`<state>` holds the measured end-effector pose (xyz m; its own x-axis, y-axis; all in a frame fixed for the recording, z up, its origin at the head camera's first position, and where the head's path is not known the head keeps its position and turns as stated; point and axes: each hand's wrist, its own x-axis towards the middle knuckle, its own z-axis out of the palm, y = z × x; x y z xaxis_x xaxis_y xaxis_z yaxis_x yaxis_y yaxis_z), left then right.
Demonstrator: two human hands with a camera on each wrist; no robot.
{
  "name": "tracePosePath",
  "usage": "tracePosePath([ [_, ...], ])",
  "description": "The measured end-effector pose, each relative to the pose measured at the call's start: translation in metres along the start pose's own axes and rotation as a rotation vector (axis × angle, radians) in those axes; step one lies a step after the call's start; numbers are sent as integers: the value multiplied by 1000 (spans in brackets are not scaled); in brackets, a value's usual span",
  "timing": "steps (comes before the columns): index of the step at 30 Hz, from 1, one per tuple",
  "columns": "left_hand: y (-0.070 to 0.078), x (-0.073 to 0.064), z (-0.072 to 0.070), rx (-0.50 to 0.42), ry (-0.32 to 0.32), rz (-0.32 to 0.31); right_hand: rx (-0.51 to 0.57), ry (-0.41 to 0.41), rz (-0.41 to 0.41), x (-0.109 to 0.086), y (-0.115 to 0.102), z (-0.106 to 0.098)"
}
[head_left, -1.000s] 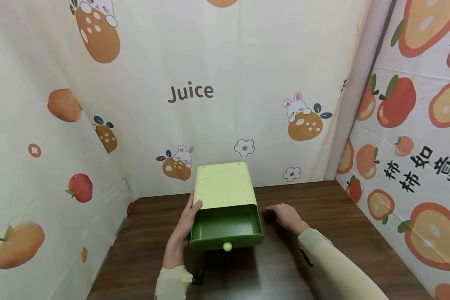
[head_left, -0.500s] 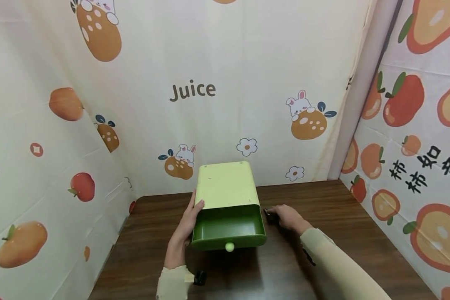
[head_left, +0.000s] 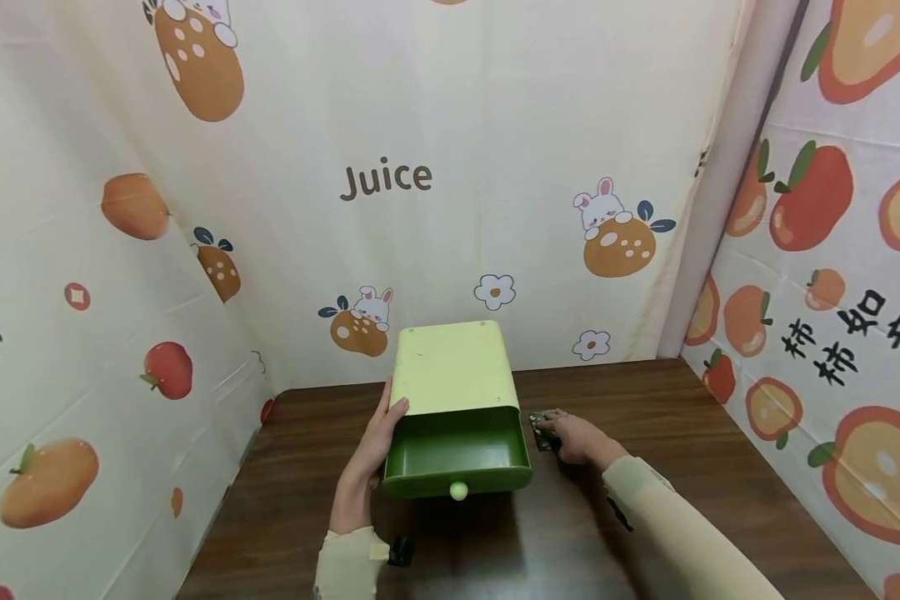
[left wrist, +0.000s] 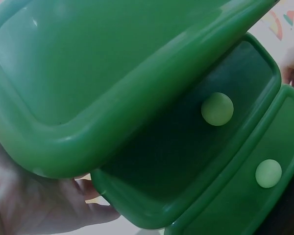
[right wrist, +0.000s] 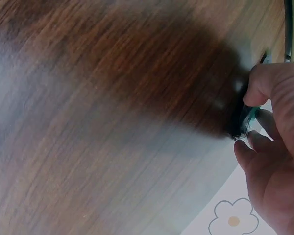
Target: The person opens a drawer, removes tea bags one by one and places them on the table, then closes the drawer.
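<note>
A small mini drawer cabinet (head_left: 453,367) with a pale yellow-green top stands in the middle of the table. Its top drawer (head_left: 457,479) is pulled out, and the inside I can see is bare green. Two lower drawers with round pale knobs (left wrist: 217,109) show below it in the left wrist view. My left hand (head_left: 375,435) holds the cabinet's left side, thumb at the top front corner. To the right of the cabinet, my right hand (head_left: 579,437) pinches a small flat dark piece with green and light markings (head_left: 540,432), low at the tabletop. The hand partly covers it.
The dark wood table (head_left: 690,467) meets a white printed curtain (head_left: 435,250) close behind the cabinet. Printed fabric walls (head_left: 810,333) stand at the left and right sides.
The flat piece by my right fingers now shows its patterned face, where earlier it looked dark and mostly covered. My left hand and the cabinet stay put; the head view shifts slightly.
</note>
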<state>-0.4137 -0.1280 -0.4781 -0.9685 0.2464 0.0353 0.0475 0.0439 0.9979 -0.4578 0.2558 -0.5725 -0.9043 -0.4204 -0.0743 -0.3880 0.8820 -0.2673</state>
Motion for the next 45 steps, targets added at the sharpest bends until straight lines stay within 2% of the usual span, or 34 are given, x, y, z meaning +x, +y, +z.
tracePosePath([
  [7,3,1,0,-4,-15,-8,-22,33,-17,-2,-1,0],
  [16,31,-14,5,3,-37,-33,-62,27,-1,-1,-3,3],
  [22,29,-14,7,-7,-52,-27,-57,67,-24,-8,-2,6],
  [24,22,-10,6,-22,-63,-30,-56,94,-44,-11,-3,6],
  [29,7,0,-1,-28,-58,-18,-121,239,-179,-18,-6,7],
  [32,4,2,-2,-5,-42,3,-178,331,-255,-23,-10,6],
  [36,3,2,-1,1,-32,7,-209,383,-321,-33,-20,3],
  [41,5,3,-2,-6,-43,19,-257,440,-442,-52,-49,-7],
  [45,5,2,-3,-17,-71,29,-297,547,-613,-76,-87,-10],
])
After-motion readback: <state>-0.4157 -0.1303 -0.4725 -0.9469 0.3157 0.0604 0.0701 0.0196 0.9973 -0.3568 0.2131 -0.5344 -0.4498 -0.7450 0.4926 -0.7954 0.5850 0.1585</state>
